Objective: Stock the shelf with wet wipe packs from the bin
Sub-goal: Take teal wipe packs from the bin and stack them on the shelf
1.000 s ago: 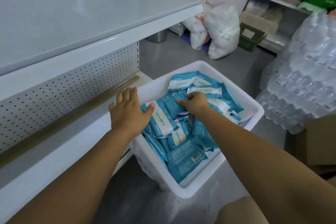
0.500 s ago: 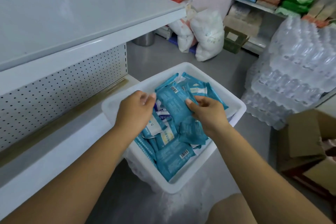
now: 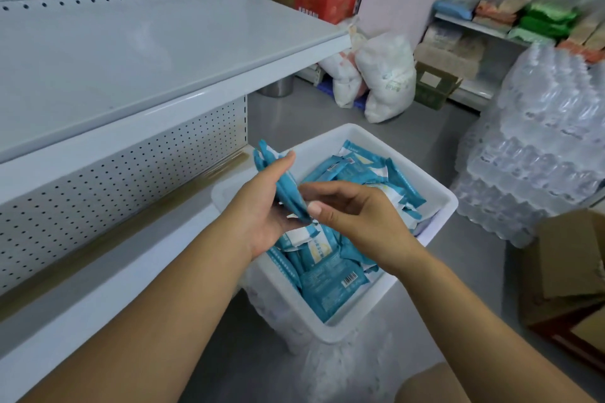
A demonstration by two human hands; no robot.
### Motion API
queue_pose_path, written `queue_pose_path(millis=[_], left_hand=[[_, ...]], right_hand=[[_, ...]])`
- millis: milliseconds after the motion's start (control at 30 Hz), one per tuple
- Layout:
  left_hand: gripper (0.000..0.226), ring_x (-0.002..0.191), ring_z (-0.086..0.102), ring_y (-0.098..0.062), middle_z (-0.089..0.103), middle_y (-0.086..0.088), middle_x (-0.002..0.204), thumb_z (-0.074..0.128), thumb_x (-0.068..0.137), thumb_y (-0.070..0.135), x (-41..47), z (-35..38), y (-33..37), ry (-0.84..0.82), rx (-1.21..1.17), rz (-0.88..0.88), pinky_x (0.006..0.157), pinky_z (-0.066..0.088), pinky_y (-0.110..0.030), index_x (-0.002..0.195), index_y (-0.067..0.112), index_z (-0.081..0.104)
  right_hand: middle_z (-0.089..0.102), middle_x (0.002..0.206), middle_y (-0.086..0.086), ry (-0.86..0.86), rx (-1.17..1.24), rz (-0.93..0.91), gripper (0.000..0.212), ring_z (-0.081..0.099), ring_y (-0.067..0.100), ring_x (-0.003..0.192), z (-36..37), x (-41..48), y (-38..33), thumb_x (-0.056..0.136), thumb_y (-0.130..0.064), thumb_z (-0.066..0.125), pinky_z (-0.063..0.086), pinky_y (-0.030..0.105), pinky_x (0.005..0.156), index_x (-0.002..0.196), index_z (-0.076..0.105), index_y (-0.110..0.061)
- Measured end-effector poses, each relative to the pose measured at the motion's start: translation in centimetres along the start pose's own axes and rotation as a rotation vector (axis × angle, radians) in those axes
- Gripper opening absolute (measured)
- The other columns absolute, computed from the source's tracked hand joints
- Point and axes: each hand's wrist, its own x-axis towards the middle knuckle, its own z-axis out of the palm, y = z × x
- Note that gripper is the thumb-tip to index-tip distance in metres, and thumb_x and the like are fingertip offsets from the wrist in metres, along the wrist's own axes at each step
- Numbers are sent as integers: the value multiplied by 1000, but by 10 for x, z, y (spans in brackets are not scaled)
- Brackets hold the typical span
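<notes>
My L hand [image 3: 258, 216] grips packs [image 3: 289, 193] edge-on, long axis up-fwd; R hand [image 3: 360, 222] pinches their near end, I think; shelf [image 3: 147, 52] sits up-left, nearer L

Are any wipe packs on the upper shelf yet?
No: the upper shelf is bare; the left hand and right hand grip a few packs above the bin.

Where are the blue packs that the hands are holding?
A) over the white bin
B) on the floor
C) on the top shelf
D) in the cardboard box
A: the left hand and right hand hold the packs over the bin.
</notes>
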Motion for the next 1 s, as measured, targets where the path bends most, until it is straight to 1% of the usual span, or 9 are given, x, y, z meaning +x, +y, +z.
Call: queue_pose_path(millis=[67, 167, 267, 400, 467, 567, 733, 867, 1000], left_hand=[[34, 102, 73, -30, 74, -16, 111, 55, 100, 28, -5, -7, 5, -12, -69, 8, 88, 57, -46, 126, 8, 64], [29, 102, 73, -29, 74, -14, 112, 56, 100, 21, -16, -13, 18, -17, -80, 58, 84, 58, -44, 125, 8, 65], [30, 101, 73, -29, 74, -15, 112, 62, 96, 18, -29, -18, 34, -7, -64, 132, 83, 60, -48, 124, 9, 65], [37, 107, 71, -30, 73, -15, 117, 63, 95, 26, -47, -32, 60, 9, -50, 251, 94, 55, -52, 128, 9, 63], [43, 108, 71, -29, 72, -13, 118, 58, 96, 38, -57, -41, 77, 31, -58, 289, 96, 54, -50, 129, 10, 62], [48, 108, 71, -30, 72, -13, 120, 56, 97, 45, -77, -58, 108, 83, -42, 343, 99, 53, -51, 131, 11, 61], [27, 96, 75, -25, 77, -9, 106, 62, 98, 31, -128, -88, 166, 223, 28, 505, 81, 61, -46, 117, 13, 67], [20, 89, 76, -26, 78, -7, 99, 70, 92, 24, -166, -127, 205, 395, 128, 607, 79, 61, -45, 109, 13, 71], [21, 92, 76, -27, 77, -9, 104, 70, 92, 22, -202, -172, 233, 428, 249, 586, 81, 59, -45, 111, 12, 71]], right_hand=[[76, 108, 0, 71, 93, 17, 33, 70, 15, 107, 6, 2, -8, 86, -29, 69, 53, 26, 96, 112, 74, -10], [75, 107, -4, 206, 30, 30, 25, 68, 9, 103, 13, 13, -13, 88, -35, 72, 53, 24, 89, 109, 75, -21], [73, 113, -4, 180, 49, 89, 36, 69, 13, 105, 26, 28, -22, 86, -41, 76, 57, 34, 88, 116, 69, -22], [75, 109, 7, 92, 199, 81, 41, 73, 30, 98, 56, 44, -46, 84, -29, 77, 60, 37, 78, 120, 65, -12], [76, 108, 7, 89, 220, 44, 38, 74, 28, 96, 70, 52, -61, 86, -25, 76, 61, 38, 78, 120, 64, -11], [77, 105, 7, 64, 241, -11, 31, 74, 18, 87, 98, 65, -88, 90, -19, 72, 56, 24, 66, 118, 65, -7], [76, 107, 6, -19, 275, -92, 38, 75, 22, 95, 152, 87, -135, 86, -23, 73, 61, 28, 73, 119, 62, -7], [78, 97, 2, -107, 186, -157, 40, 75, 21, 90, 198, 104, -168, 83, -22, 79, 61, 32, 76, 116, 60, -14], [76, 95, 5, -207, 144, -172, 43, 73, 14, 92, 243, 122, -198, 87, -33, 74, 59, 33, 82, 124, 56, -19]])
